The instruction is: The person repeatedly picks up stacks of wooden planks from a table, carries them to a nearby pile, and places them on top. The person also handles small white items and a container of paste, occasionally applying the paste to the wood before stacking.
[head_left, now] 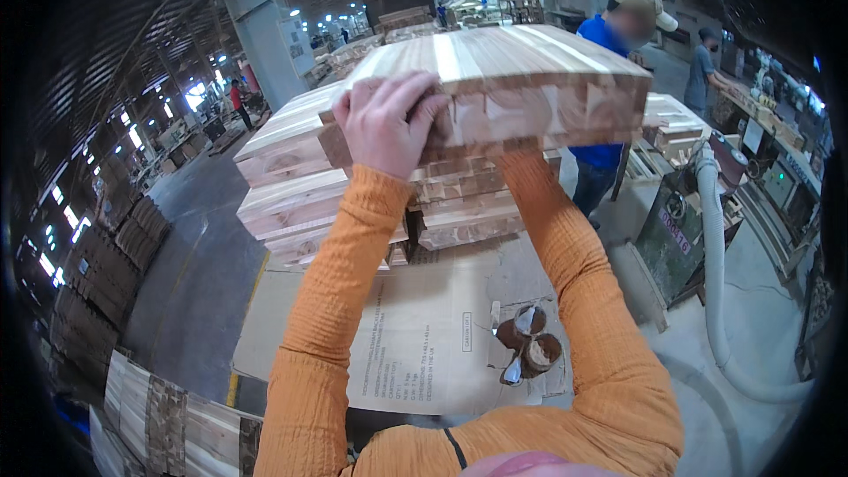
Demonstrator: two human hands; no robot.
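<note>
A thick laminated wood panel (548, 115), with striped pale and brown strips and end grain toward me, is raised at a tilt over stacked panels. My left hand (386, 119) is closed around its near left part, thumb against the end face and fingers over the top edge. My right hand (519, 148) reaches under the panel near its middle. Only the wrist area shows there, and its fingers are hidden by the wood. Beneath and to the left, stacked wood panels (291, 155) stand in layers.
A flattened cardboard sheet (415, 300) lies before me, with brown round containers (530, 344) on it. A co-worker in a blue shirt (601, 35) stands beyond the panel's right end. A pale hose (712, 256) and machine (680, 230) stand right; more panels (177, 415) lie at lower left.
</note>
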